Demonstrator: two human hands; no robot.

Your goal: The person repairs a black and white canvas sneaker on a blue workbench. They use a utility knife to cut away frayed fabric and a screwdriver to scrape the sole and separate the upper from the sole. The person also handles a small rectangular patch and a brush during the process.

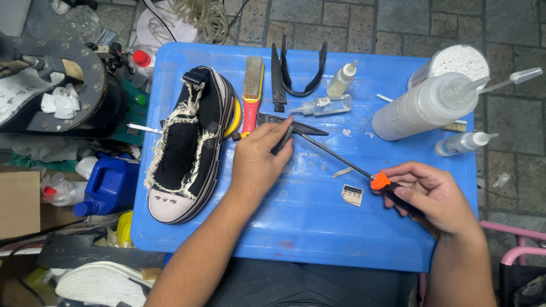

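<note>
Screwdriver (341, 161) slants across my blue table (318, 227) — right hand (432, 196) grips its handle, left hand (259, 159) pinches the tip end.

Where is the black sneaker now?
In the head view, the black sneaker lies on the left side of the blue table, beside the left hand.

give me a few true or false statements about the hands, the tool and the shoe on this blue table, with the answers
1. The right hand grips a tool with an orange and black handle. True.
2. The left hand rests on the black shoe. False: it pinches the tool's thin metal shaft, beside the shoe.
3. The shoe lies on the blue table, left of both hands. True.
4. The brush with the red handle lies in the right hand. False: it lies on the table next to the shoe, held by no hand.
</note>
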